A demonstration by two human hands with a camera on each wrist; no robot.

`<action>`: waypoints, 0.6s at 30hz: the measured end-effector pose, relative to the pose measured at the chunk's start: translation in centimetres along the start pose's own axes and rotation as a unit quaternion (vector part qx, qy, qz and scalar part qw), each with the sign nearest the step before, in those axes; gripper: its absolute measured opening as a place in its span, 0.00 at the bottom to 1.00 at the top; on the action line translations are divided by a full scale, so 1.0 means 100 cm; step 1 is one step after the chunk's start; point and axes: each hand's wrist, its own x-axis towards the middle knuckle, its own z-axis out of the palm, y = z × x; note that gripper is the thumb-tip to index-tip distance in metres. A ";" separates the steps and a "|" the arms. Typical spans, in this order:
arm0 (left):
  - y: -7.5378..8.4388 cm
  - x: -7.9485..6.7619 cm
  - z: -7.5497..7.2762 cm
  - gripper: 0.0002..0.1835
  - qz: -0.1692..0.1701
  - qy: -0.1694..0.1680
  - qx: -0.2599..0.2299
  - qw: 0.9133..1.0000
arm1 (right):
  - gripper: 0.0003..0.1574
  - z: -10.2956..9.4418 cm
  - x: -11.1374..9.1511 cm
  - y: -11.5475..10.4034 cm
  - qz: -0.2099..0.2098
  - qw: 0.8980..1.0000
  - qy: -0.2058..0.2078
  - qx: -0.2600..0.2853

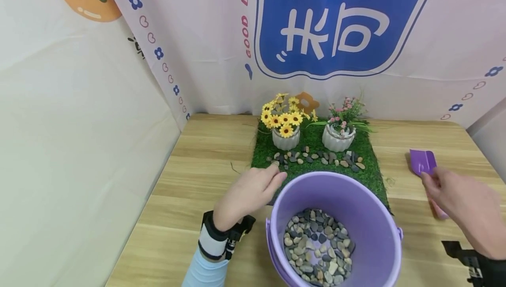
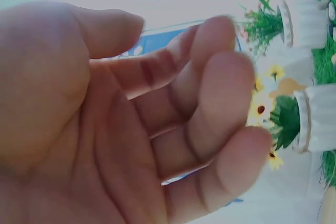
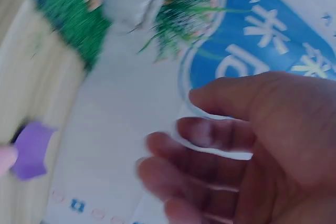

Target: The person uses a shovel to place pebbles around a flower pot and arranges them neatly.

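A lilac bucket (image 1: 367, 234) stands at the front of the table, with several grey and tan pebbles (image 1: 332, 269) spread over its bottom. Just left of its rim hovers my left hand (image 1: 249, 192); the left wrist view shows its fingers loosely curled around nothing. On the right lies a small shovel (image 1: 423, 162) with a purple blade and a pinkish handle. My right hand (image 1: 462, 203) is above that shovel, partly covering it in the head view. The right wrist view has the right fingers (image 3: 163, 177) loosely bent and apart from the shovel, holding nothing.
Behind the bucket lies a green turf mat (image 1: 261, 151) bearing a row of pebbles (image 1: 332, 157). White pots of yellow flowers (image 1: 285, 120) and pink flowers (image 1: 344, 118) stand on it. A printed cloth (image 1: 213, 37) hangs behind the wooden table (image 1: 197, 168).
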 end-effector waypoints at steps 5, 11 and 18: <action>-0.007 -0.001 -0.002 0.12 0.009 0.081 0.009 0.997 | 0.22 0.003 -0.009 -0.034 -0.111 0.981 0.158 0.022; -0.015 0.004 0.002 0.12 0.051 0.175 0.019 0.983 | 0.18 0.010 0.005 -0.065 -0.205 0.938 0.271 0.066; -0.031 0.015 0.012 0.12 0.063 0.224 0.069 0.970 | 0.22 0.024 0.014 -0.086 -0.219 0.939 0.259 0.060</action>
